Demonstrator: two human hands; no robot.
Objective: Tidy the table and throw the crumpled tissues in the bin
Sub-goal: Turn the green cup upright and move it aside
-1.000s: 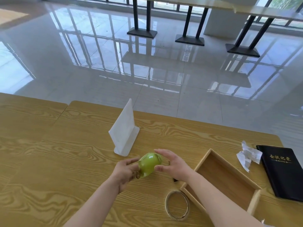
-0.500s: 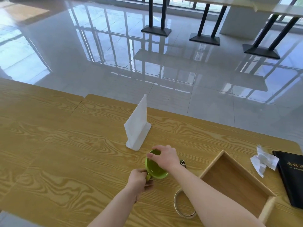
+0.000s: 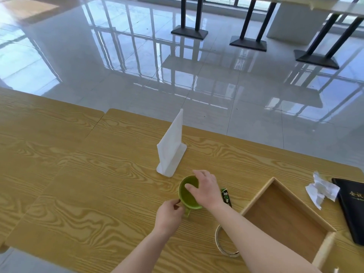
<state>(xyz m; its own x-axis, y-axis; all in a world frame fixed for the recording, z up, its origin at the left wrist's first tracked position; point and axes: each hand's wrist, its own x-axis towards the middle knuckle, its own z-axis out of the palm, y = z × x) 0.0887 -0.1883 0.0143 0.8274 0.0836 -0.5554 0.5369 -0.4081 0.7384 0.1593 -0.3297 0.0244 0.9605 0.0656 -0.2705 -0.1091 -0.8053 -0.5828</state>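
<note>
A green cup (image 3: 187, 195) stands upright on the wooden table (image 3: 78, 184), just in front of a white napkin holder (image 3: 171, 149). My left hand (image 3: 169, 216) pinches the cup's handle at its near side. My right hand (image 3: 206, 189) rests over the cup's right rim, fingers spread on it. A crumpled white tissue (image 3: 321, 189) lies at the far right beside a black notebook (image 3: 352, 209). No bin is in view.
An open wooden tray (image 3: 258, 196) sits to the right of the cup, with a small green-and-black sachet (image 3: 226, 197) between them. A tape ring (image 3: 221, 247) lies under my right forearm. The table's far edge drops to a glossy tiled floor.
The cup was held tilted in the air between both hands; now it stands upright on the table. My right hand shifted onto its rim and my left onto the handle.
</note>
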